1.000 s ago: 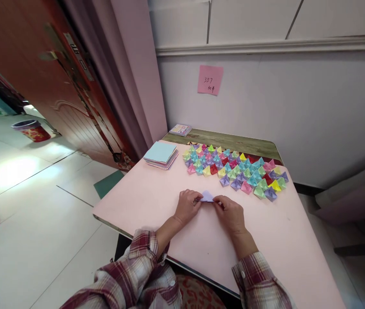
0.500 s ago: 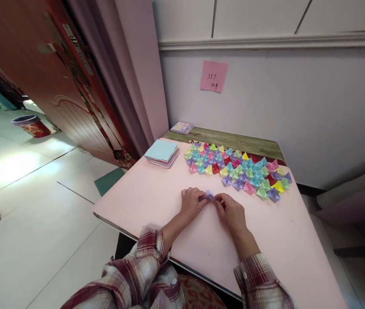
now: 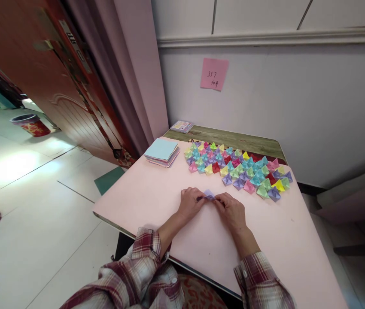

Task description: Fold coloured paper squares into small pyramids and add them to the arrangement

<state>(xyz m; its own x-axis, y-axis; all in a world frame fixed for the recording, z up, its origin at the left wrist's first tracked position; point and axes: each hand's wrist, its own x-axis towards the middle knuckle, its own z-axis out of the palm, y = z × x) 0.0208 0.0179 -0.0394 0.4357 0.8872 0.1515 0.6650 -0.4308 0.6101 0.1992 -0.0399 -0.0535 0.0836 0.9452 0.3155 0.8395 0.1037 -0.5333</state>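
Observation:
A small lilac paper piece (image 3: 208,195) lies on the pink table top (image 3: 275,240), pinched from both sides. My left hand (image 3: 190,203) grips its left end with curled fingers. Its right end is held by my right hand (image 3: 232,210), fingers also closed. Just beyond my hands, several folded paper shapes (image 3: 238,169) in many colours lie in close rows.
A stack of square paper sheets (image 3: 162,152), pale blue on top, sits at the table's far left corner. A small card packet (image 3: 181,126) rests on the wooden strip by the wall. A pink note (image 3: 214,74) hangs on the wall. A door and tiled floor are at left.
The lilac paper was flatter and wider a second ago; my hands have pressed it into a narrower fold. Both hands stay at the same spot.

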